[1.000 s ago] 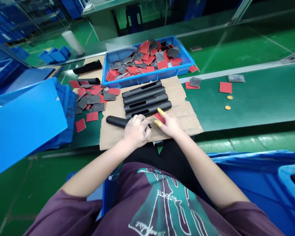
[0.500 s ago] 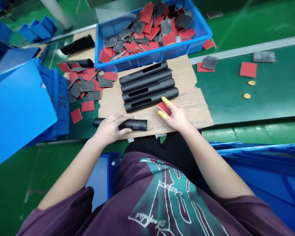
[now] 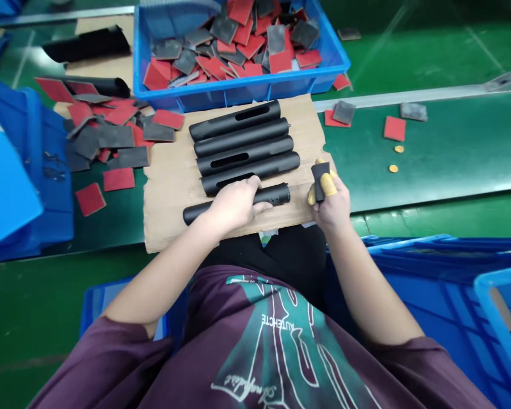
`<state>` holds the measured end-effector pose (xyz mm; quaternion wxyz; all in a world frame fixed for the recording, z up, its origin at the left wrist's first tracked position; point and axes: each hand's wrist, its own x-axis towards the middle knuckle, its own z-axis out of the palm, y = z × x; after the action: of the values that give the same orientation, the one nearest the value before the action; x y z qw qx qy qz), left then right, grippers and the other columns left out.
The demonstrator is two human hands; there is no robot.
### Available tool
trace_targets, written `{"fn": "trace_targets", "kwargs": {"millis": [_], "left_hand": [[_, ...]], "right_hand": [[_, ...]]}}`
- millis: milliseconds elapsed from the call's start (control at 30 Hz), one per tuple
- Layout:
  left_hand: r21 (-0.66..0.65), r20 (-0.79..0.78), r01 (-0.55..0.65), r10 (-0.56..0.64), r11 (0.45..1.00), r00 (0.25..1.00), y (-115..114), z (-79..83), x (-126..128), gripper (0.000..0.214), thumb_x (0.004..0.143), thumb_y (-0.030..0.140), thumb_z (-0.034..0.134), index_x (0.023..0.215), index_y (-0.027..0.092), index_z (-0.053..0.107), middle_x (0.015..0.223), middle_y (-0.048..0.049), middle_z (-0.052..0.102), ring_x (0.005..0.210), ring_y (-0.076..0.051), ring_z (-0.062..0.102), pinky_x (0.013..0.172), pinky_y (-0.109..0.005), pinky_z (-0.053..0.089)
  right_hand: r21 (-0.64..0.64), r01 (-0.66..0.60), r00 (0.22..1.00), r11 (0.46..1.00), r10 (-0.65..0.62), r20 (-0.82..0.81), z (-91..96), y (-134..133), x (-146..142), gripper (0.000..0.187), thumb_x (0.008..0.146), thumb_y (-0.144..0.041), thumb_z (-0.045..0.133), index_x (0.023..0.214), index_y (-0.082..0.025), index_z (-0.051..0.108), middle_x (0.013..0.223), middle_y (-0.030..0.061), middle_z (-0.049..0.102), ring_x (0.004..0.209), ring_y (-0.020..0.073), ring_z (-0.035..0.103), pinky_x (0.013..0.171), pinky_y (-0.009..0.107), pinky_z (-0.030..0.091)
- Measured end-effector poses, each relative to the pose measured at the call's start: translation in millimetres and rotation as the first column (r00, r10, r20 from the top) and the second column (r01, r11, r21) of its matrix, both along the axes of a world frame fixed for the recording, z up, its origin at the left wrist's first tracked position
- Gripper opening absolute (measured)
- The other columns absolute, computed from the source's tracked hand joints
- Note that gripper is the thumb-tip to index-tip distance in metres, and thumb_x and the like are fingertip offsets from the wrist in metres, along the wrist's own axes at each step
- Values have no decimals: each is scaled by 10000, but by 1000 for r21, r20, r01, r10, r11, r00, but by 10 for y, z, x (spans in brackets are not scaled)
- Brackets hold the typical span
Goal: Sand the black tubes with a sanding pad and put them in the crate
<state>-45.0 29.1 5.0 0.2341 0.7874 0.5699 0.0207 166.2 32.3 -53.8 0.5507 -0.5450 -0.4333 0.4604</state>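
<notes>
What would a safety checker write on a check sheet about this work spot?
Surface: cardboard sheet on a green conveyor belt.
Job's things: four slotted black tubes lie side by side; a fifth black tube lies nearest the person.
Clutter: loose red-and-grey pads lie left of the cardboard; two gold discs lie on the belt.
Hands: left hand holds the fifth tube; right hand pinches a dark pad with yellow-capped fingers.
Cables: nothing seen.
Surroundings: a blue crate of pads stands behind the cardboard; blue bins stand at left.
</notes>
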Motion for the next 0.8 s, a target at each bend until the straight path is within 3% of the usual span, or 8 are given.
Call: {"fn": "trace_targets", "kwargs": {"millis": [133, 233, 300, 367, 467, 567, 667, 800], "left_hand": [[44, 76, 86, -90, 995, 993, 65, -63, 44, 347, 914, 429, 610, 1096, 136, 651, 1079, -137, 651, 1046, -306, 634, 919, -413, 512], [129, 90, 94, -106, 987, 990, 17, -129, 106, 358, 949, 417, 547, 1112, 126, 678, 1062, -139, 634, 1014, -289, 630, 929, -411, 518], [217, 79, 116, -135, 969, 988, -37, -163, 121, 343, 960, 402, 523, 1119, 146, 685, 1062, -137, 638, 1008, -287, 624, 922, -414, 524], [285, 56, 127, -149, 950, 987, -82, -190, 103, 328, 970, 390, 497, 1125, 171, 684, 1063, -134, 658, 1021, -294, 626, 893, -421, 535], [322, 7, 145, -156, 936, 988, -104, -213, 30, 322, 971, 418, 498, 1130, 203, 678, 1063, -119, 688, 1018, -294, 647, 810, -409, 548], [328, -69, 204, -192, 922, 979, -88, -210, -29, 337, 911, 439, 613, 1176, 237, 660, 1103, -101, 686, 1028, -288, 649, 748, -380, 539], [352, -155, 231, -187, 907, 970, -84, -191, -22, 391, 871, 363, 683, 1229, 213, 642, 1090, -103, 675, 1002, -280, 643, 720, -358, 528], [343, -204, 237, -174, 909, 963, -108, -169, 65, 420, 896, 335, 647, 1275, 155, 622, 1025, -106, 658, 962, -268, 639, 708, -345, 526]], "right_hand": [[-52, 48, 998, 997, -50, -28, 125, -245, 7, 626, 686, -668, 658, 1113, -212, 638, 479, -93, 403, 371, 86, 317, 395, 232, 247], [-233, -142, 989, 962, 129, -68, 245, -346, 37, 763, 841, -731, 353, 1339, -179, 525, 449, -106, 336, 337, 96, 229, 390, 244, 231], [-319, -263, 964, 910, 256, -65, 316, -368, 76, 800, 928, -653, 85, 1481, -152, 374, 465, -98, 359, 328, 104, 206, 406, 249, 275], [-352, -314, 944, 882, 330, -16, 363, -373, 106, 802, 949, -557, -80, 1527, -156, 306, 505, -69, 450, 327, 109, 226, 431, 256, 331], [-387, -319, 938, 865, 347, 3, 383, -365, 118, 795, 949, -463, -163, 1527, -214, 324, 707, 19, 640, 376, 116, 359, 474, 270, 404], [-397, -332, 943, 856, 301, -140, 335, -339, 120, 760, 953, -429, -141, 1522, -245, 329, 963, 72, 705, 531, 130, 535, 503, 261, 443], [-252, -399, 908, 882, 342, -242, 212, -309, 165, 712, 958, -581, 38, 1494, -263, 383, 1051, 80, 722, 617, 158, 617, 473, 270, 456], [47, -403, 911, 914, 405, -78, 31, -295, 290, 590, 954, -608, 359, 1445, -302, 475, 1137, 72, 729, 715, 202, 688, 563, 358, 558]]}}
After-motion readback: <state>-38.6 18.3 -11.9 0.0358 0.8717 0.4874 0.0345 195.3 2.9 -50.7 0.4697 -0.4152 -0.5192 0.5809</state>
